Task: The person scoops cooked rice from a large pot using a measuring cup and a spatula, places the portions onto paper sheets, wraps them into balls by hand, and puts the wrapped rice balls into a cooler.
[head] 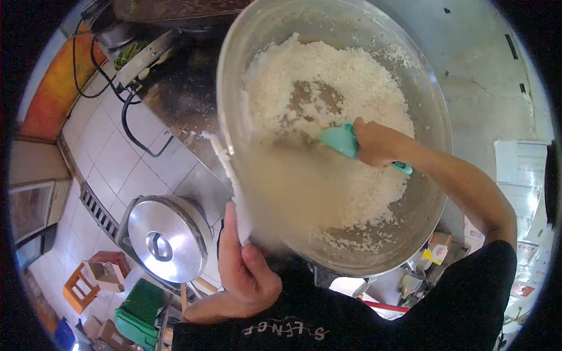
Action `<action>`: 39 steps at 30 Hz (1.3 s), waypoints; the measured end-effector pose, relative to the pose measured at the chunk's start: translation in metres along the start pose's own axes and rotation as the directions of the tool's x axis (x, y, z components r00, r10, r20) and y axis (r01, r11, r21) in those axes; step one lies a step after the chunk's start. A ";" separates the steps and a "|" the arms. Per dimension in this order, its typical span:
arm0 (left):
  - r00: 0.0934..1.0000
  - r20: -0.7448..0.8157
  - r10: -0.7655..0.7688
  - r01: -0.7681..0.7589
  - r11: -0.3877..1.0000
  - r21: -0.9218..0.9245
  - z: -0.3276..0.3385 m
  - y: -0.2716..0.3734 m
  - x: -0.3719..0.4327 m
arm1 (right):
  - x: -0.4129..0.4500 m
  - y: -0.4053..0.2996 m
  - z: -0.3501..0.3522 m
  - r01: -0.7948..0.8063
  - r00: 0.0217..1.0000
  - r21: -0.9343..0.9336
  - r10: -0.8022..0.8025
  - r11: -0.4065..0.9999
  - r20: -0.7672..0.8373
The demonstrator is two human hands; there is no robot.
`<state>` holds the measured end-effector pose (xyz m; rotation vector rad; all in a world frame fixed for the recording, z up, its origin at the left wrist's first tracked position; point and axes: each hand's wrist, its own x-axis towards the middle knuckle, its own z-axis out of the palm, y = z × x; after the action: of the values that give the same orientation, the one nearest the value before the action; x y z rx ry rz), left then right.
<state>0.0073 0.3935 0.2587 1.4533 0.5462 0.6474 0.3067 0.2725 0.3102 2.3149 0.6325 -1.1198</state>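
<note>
My right hand [380, 142] grips a turquoise plastic scoop [340, 139] by its handle, over the middle of a large round metal pan [428, 184]. Cooked white rice [333, 61] lies in a broad ring inside the pan, with patches of bare metal showing. Outside the pan's left rim, my left hand [248, 267] holds a thin white dish or flat utensil [239, 215], seen nearly edge-on, its exact kind unclear. White bits, apparently rice, cling along its edge. A pale blur, probably steam, hides the rice below the scoop.
A lidded metal pot [175, 245] stands at the lower left, near a green bin [140, 307] and an orange plastic stool [81, 287]. Black cables [125, 116] hang by the dark, stained surface [184, 96] left of the pan. Packets and containers [432, 259] sit at the lower right.
</note>
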 end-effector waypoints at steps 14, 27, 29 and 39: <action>0.995 0.025 0.098 -0.098 0.995 0.032 0.001 0.007 0.012 | -0.050 -0.035 0.004 0.381 0.837 0.534 -0.527 0.755 0.149; 0.652 0.546 0.526 -0.738 0.605 0.298 0.038 0.127 0.090 | -0.142 -0.008 0.006 0.260 0.946 0.946 -0.143 -0.195 -0.290; 0.619 0.577 0.532 -0.766 0.572 0.294 0.060 0.114 0.089 | -0.154 -0.023 0.008 0.418 0.906 0.873 0.045 -0.252 -0.421; 0.622 0.594 0.510 -0.714 0.680 0.164 0.115 0.102 0.092 | -0.149 0.002 0.038 0.560 0.828 0.789 0.190 -0.253 -0.527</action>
<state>0.1460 0.3748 0.3709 2.1431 -0.3220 0.6740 0.2025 0.2195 0.4103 4.3005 0.0681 -1.4471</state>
